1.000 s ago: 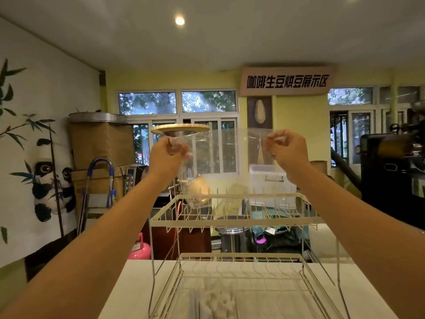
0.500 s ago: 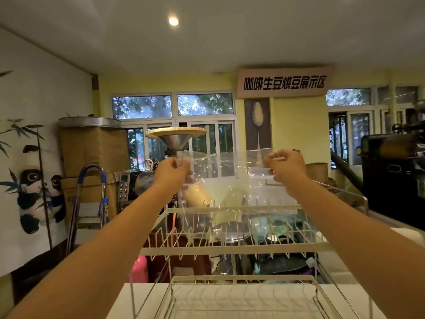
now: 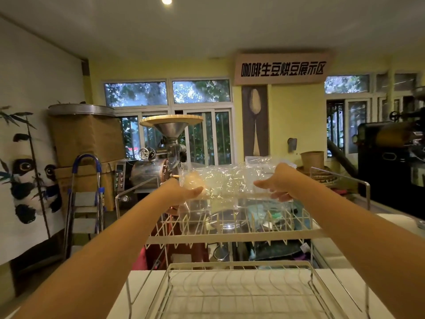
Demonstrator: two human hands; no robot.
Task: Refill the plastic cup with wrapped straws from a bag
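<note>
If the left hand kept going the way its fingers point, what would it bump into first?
The left hand points right, along the clear bag it holds; past that, probably the right hand, though depth is unclear.

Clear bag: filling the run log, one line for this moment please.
left hand: holds clear bag | right hand: holds other end | bag: above wire rack
</note>
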